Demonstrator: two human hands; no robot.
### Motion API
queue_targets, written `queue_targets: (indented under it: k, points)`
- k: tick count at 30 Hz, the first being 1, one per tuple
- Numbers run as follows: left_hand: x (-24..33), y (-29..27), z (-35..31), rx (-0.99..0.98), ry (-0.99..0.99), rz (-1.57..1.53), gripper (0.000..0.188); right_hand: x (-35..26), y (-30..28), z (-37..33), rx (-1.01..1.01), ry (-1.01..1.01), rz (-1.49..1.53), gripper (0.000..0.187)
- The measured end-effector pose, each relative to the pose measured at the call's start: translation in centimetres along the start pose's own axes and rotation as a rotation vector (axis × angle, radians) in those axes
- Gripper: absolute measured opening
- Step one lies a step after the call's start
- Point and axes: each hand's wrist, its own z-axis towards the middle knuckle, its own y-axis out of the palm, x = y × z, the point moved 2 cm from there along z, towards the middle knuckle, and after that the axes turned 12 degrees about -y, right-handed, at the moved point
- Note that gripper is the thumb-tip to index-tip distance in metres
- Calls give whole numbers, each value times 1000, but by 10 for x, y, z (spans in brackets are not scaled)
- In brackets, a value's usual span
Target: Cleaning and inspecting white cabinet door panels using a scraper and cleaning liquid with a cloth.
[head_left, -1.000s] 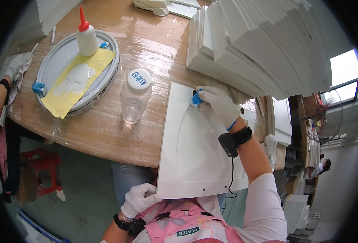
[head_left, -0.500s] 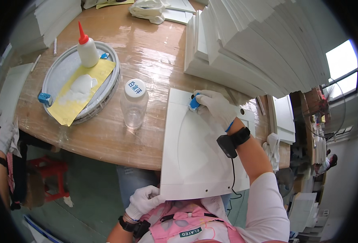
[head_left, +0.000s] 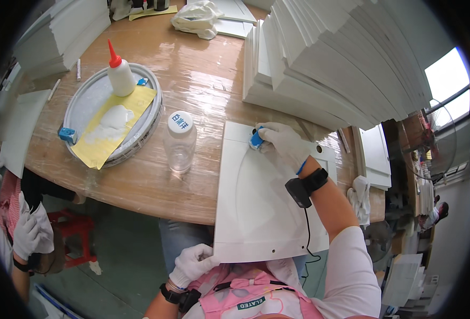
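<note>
A white panel (head_left: 264, 215) with a shallow curved groove and small holes lies before me, its near edge reaching past the table to my apron. Gloved in white, my right hand (head_left: 284, 142) pinches a small blue block (head_left: 255, 139) against the panel's far left part, beside a dark hole. At the near left corner, my left hand (head_left: 194, 264), also gloved, grips the panel's edge between thumb and fingers. Left of the panel stands a clear bottle (head_left: 180, 146) with a white cap.
A round white lid (head_left: 75, 109) bears a red-tipped squeeze bottle (head_left: 121, 78), yellow sandpaper (head_left: 98, 155) with white paste, and another blue block (head_left: 67, 135). Tall stacks of white panels (head_left: 320, 64) rise at the far right. At left, a co-worker's gloved hand (head_left: 26, 236) holds white cloth.
The view has shifted slightly. My right hand and the blue block stay near the same spot on the panel, and my left hand keeps its grip. The co-worker's hand has moved nearer.
</note>
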Motion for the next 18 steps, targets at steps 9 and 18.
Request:
queue_targets:
  k: [9,18]
  points:
    - [9,5,-13,-51,-2,-96,29,6,-16,-32,-68,-67,572,22]
    - [55,-7,-49,316,565,-116,42,-11,76,-152,-394,162,741,47]
